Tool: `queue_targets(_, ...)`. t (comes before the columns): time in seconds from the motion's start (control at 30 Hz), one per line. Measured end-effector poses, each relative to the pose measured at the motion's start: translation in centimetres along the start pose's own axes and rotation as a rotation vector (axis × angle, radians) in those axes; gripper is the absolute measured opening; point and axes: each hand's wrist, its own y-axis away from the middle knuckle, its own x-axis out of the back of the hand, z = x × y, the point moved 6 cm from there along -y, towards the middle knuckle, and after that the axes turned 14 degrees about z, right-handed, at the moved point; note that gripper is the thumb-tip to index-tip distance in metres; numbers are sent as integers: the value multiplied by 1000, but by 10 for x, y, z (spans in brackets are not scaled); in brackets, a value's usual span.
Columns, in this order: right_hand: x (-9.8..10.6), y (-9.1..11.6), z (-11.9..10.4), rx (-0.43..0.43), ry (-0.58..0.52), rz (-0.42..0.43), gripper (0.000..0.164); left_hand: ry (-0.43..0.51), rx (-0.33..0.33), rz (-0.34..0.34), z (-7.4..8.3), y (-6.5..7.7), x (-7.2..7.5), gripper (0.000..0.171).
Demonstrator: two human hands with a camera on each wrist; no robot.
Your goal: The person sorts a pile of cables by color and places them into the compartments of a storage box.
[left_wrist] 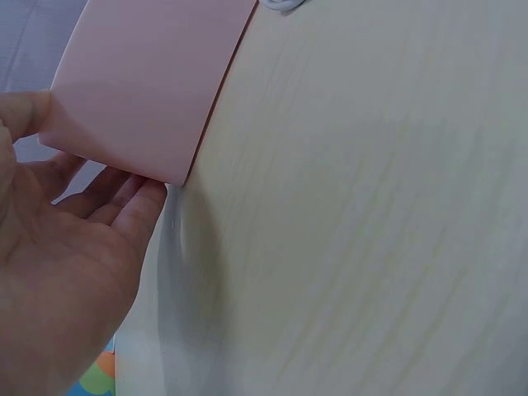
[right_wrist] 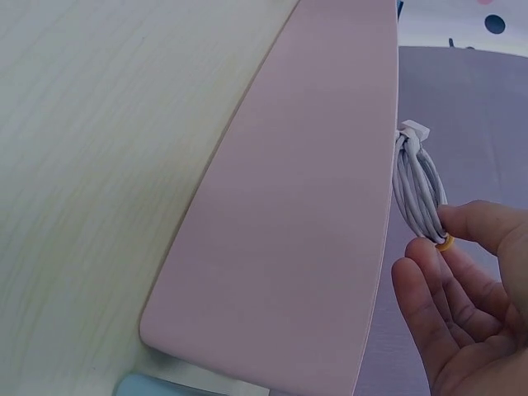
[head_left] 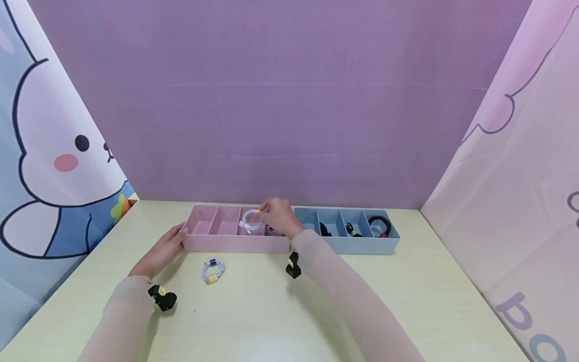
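My right hand (head_left: 279, 215) pinches a coiled white charging cable (head_left: 251, 221) between thumb and fingertips, near its yellow tie (right_wrist: 445, 243). The coil hangs over the third compartment from the left of the pink divided box (head_left: 235, 245); the right wrist view shows it beside the rim. My left hand (head_left: 166, 246) holds the left end of this box, thumb at the rim and fingers against the end wall (left_wrist: 82, 214). In front of the box, a second coiled white cable (head_left: 213, 271) with a yellow connector and a dark blue tie lies on the table.
A blue divided box (head_left: 362, 245) stands right of the pink one, with dark coiled cables (head_left: 381, 224) in several compartments. Another dark cable (head_left: 270, 231) sits in the pink box, partly behind my right hand. A purple backdrop (head_left: 289, 110) rises behind the table (head_left: 244, 322).
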Motion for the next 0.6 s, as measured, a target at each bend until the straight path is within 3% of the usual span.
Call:
queue_targets(0.33, -2, 1, -3, 43, 6, -22, 26, 1, -15, -3, 1, 1, 0, 84)
queue_targets(0.6, -1, 5, -4, 49, -5, -38, 23, 2, -16, -6, 1, 1, 0, 83)
